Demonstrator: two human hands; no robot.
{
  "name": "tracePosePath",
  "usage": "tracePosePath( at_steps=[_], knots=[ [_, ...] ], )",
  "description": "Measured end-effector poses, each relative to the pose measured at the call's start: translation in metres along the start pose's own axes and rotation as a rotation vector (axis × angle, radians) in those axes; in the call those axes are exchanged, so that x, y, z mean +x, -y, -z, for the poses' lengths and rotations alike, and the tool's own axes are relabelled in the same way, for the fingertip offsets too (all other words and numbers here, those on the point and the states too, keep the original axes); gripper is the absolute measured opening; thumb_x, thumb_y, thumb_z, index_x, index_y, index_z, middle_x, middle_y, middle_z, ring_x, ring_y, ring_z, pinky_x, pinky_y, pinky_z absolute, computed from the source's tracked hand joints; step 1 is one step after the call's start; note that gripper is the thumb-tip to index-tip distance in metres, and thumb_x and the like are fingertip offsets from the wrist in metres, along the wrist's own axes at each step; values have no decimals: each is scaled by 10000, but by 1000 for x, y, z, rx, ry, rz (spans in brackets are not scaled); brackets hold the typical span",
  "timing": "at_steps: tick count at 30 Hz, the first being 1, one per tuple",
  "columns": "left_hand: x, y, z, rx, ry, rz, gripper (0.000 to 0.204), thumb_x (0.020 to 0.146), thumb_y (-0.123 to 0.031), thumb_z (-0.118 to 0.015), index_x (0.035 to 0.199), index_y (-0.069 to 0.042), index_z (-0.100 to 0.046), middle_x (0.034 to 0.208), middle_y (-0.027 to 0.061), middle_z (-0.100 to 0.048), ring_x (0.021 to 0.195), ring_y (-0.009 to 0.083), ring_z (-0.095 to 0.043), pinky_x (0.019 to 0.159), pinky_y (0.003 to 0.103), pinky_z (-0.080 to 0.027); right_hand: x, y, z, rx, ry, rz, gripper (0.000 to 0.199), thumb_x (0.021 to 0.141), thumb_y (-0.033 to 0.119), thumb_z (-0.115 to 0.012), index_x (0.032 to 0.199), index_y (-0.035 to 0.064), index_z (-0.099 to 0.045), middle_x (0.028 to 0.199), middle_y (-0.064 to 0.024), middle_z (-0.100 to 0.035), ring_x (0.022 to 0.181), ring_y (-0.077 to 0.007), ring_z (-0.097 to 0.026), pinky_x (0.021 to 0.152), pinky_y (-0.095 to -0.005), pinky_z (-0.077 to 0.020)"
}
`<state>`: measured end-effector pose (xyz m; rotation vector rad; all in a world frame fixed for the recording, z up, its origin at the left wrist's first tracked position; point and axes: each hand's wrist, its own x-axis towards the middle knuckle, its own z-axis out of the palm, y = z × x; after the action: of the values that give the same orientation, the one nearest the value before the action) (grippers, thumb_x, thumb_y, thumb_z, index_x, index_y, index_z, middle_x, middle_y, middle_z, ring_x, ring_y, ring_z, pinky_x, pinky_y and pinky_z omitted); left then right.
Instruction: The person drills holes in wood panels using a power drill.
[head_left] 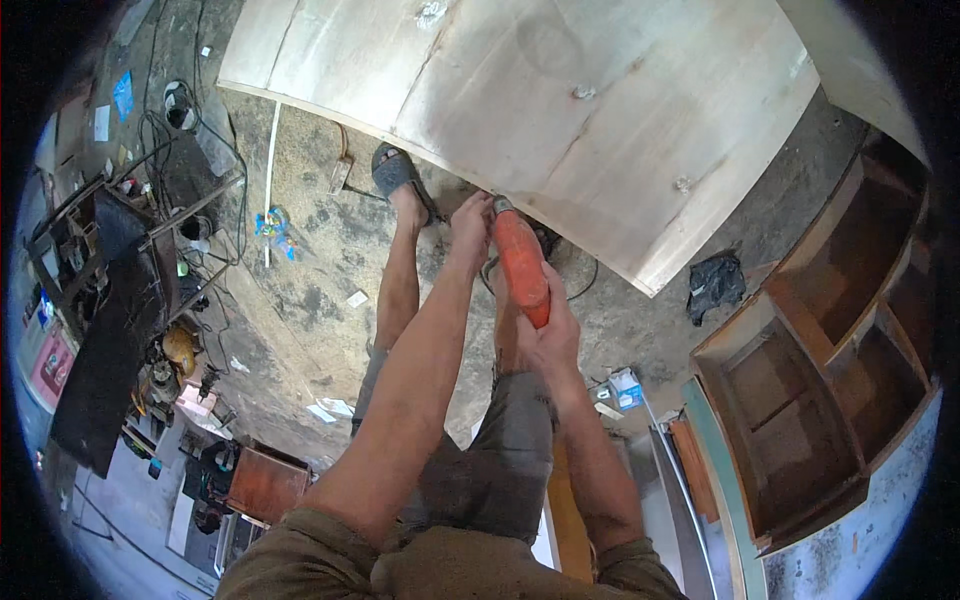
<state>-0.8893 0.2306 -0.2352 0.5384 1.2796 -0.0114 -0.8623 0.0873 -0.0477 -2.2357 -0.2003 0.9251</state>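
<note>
An orange power drill [522,262] points away from me, its front end at the near edge of a large whitish panel [600,120]. My right hand [555,325] is wrapped round the rear of the drill. My left hand [472,228] is closed beside the drill's metal chuck [502,204], fingertips close to the panel edge. What those fingers pinch, if anything, is hidden. A dark cord [585,285] loops out below the drill.
A brown wooden shelf unit [790,430] stands to the right, near a black plastic bag [715,285]. Cables, tools and scrap crowd the left side around a dark board [105,350]. A thin white strip [271,180] lies on the stained floor, near my sandalled foot [393,172].
</note>
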Motion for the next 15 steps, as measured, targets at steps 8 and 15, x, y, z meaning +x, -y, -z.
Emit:
tracePosePath(
  at_steps=[8,15],
  knots=[
    [2,4,0,-175,-33,33,318,870,-59,-516,1158,44,-603,958,70,-651,743,130,-591,645,262,-479,4,10,-2,-53,-4,62,689,730,38,-632,1375,101,-398,1246,-204,-559,1055,-380,-603,861,-421,-501],
    [-2,-4,-4,-153,28,-6,336,834,-4,-489,1140,82,-594,1014,102,-643,820,167,-612,711,289,-499,11,37,-5,108,-69,-161,646,738,27,-575,1353,73,-385,1215,-225,-564,1110,-388,-568,921,-422,-459]
  ],
)
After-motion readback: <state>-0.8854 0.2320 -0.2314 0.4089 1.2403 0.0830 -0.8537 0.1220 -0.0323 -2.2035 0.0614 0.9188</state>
